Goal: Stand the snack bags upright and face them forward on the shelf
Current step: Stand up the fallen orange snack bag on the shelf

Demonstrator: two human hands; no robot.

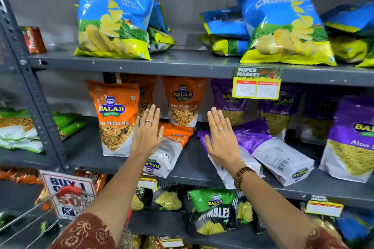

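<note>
On the middle shelf (192, 166) an orange Tikha Mitha Mix bag (115, 117) stands upright at the left, and another orange bag (183, 101) stands further back. A third orange bag (172, 147) lies flat, upside down. My left hand (146, 131) hovers flat and open over its left side, holding nothing. Two purple Aloo Sev bags (269, 151) lie toppled on the shelf. My right hand (220, 139) is spread open above the nearer one, empty. More purple bags (352, 137) stand upright at the right.
Blue chip bags (115, 12) stand and lie on the top shelf (182, 64). A yellow price tag (257, 84) hangs from its edge. Green and black Bumbles bags (212, 210) fill the lower shelf. A wire cart with a red handle (68, 191) is at the lower left.
</note>
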